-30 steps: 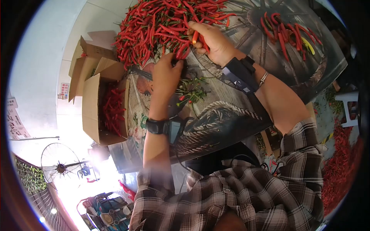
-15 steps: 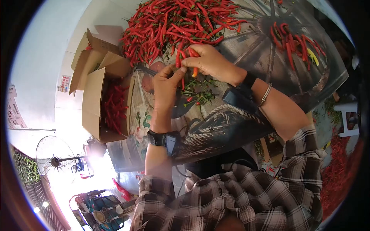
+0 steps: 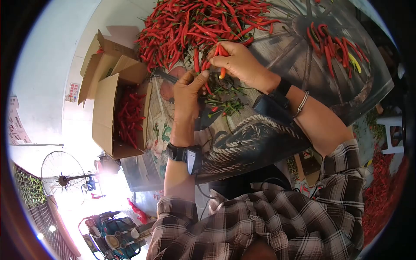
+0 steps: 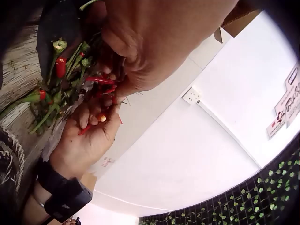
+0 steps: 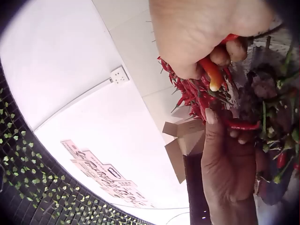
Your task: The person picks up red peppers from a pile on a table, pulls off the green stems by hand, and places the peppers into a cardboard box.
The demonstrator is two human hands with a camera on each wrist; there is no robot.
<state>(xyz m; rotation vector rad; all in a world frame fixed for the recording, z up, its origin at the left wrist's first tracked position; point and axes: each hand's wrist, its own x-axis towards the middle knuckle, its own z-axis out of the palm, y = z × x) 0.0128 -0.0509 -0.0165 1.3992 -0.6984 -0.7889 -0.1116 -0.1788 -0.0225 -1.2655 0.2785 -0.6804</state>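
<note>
My left hand (image 3: pixel 186 96) pinches a red chili pepper (image 5: pixel 243 125) between thumb and fingers, in front of the big heap of chilies (image 3: pixel 203 26). Close beside it, my right hand (image 3: pixel 245 65) has its fingers curled round several red chilies, one of them with a yellow-orange tip (image 5: pixel 213 77). The fingertips of both hands come together around the chilies, and part of what they grip is hidden by the fingers. Just below the hands lies a small pile of green stems (image 3: pixel 229 104) with a few red bits among them.
At the left stands an open cardboard box (image 3: pixel 104 117) with red chilies in it. A smaller group of red chilies (image 3: pixel 329 50) with one yellow chili (image 3: pixel 355 63) lies at the table's right. More chilies (image 3: pixel 383 190) cover the floor at right, near a white stool (image 3: pixel 392 130).
My left hand has drawn back from the heap's edge with a chili pinched in it. My right hand has come down and turned towards it, so the two now meet above the stems.
</note>
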